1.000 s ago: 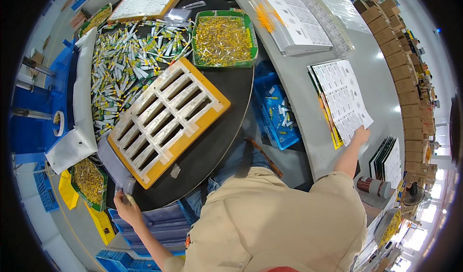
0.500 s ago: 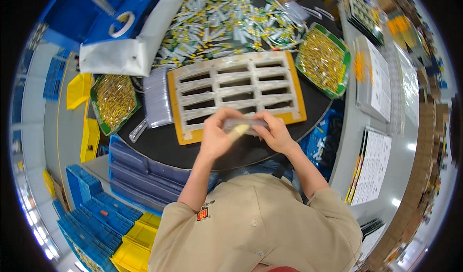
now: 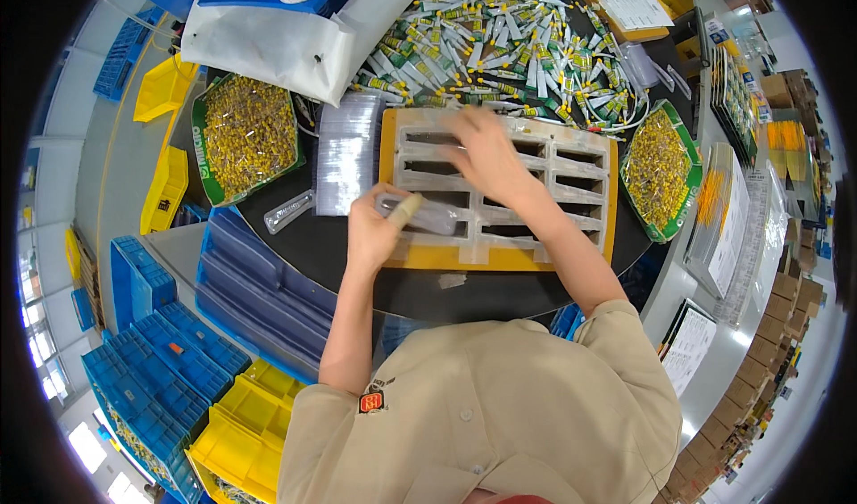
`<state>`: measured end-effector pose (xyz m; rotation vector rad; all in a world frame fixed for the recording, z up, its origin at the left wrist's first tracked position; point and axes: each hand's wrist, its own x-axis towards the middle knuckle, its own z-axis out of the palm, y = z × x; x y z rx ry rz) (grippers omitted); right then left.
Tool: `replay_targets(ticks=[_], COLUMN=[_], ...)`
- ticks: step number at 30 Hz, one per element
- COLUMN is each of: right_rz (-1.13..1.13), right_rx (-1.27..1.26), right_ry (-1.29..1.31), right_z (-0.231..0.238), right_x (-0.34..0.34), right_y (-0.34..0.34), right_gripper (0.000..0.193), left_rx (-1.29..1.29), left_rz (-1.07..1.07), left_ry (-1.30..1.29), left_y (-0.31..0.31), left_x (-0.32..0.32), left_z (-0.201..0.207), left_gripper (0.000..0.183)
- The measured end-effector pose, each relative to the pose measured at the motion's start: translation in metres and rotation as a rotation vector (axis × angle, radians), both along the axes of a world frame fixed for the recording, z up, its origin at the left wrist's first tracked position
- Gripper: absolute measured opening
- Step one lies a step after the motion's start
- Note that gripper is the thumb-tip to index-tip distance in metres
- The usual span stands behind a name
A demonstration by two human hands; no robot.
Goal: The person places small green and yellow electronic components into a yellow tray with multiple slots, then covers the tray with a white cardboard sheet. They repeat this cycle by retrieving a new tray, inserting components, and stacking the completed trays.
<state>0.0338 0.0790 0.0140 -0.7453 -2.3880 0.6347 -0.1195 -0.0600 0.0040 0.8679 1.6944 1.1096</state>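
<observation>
My left hand (image 3: 373, 229) is closed on a clear plastic blister shell (image 3: 434, 217) at the near left of a slotted tray. Pale yellow finger cots cover at least one of its fingertips. The tray (image 3: 500, 256) has a yellow base and a whitish frame with rows of dark slots. Over its far middle slots reaches my right hand (image 3: 486, 158), slightly smeared by motion. Its fingers are stretched and apart, and I see nothing between them. A stack of clear blister shells (image 3: 348, 160) stands against the tray's left side.
Beyond the tray lies a heap of small tubes (image 3: 500, 44). Green-edged boxes of tiny yellow parts flank it, one left (image 3: 245, 138) and one right (image 3: 659, 174). A lone clear shell (image 3: 289, 212) lies at the left. Blue crates (image 3: 178, 370) and yellow bins (image 3: 250, 433) stand lower left.
Both hands were together at the blister shell in front of the tray. My right hand has let go and moved out over the far slots; my left keeps the shell. The view has shifted.
</observation>
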Motion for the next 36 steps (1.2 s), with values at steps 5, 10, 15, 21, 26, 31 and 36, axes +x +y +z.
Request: replay_targets(ticks=[5, 10, 15, 21, 26, 31, 36], right_rz=[0.084, 0.123, -0.102, -0.023, 0.179, 0.008, 0.286], right_rx=[0.002, -0.499, 0.128, -0.136, -0.253, 0.032, -0.443], right_ry=[-0.108, -0.075, -0.217, 0.103, 0.013, -0.035, 0.088], right_z=[-0.001, 0.004, -0.013, -0.015, -0.004, -0.015, -0.004], right_x=[0.007, 0.014, 0.019, 0.029, 0.037, 0.033, 0.057], right_y=[-0.026, -0.045, -0.062, -0.078, -0.091, -0.095, -0.077], right_gripper=[0.018, 0.021, 0.013, 0.011, 0.007, 0.018, 0.017], left_rx=[0.029, -0.113, -0.065, -0.046, -0.002, -0.094, -0.029], left_rz=[-0.09, 0.072, -0.137, -0.062, 0.039, -0.247, -0.057], left_ry=[-0.178, -0.17, -0.172, -0.05, -0.072, -0.137, 0.075], left_y=[-0.012, -0.03, -0.046, -0.055, -0.062, -0.074, -0.039], left_x=[-0.002, 0.003, 0.01, 0.019, 0.017, 0.029, 0.038], left_z=[-0.002, -0.001, 0.0, -0.004, -0.006, 0.016, 0.024], left_gripper=[0.025, 0.022, 0.017, 0.014, 0.02, 0.019, 0.021])
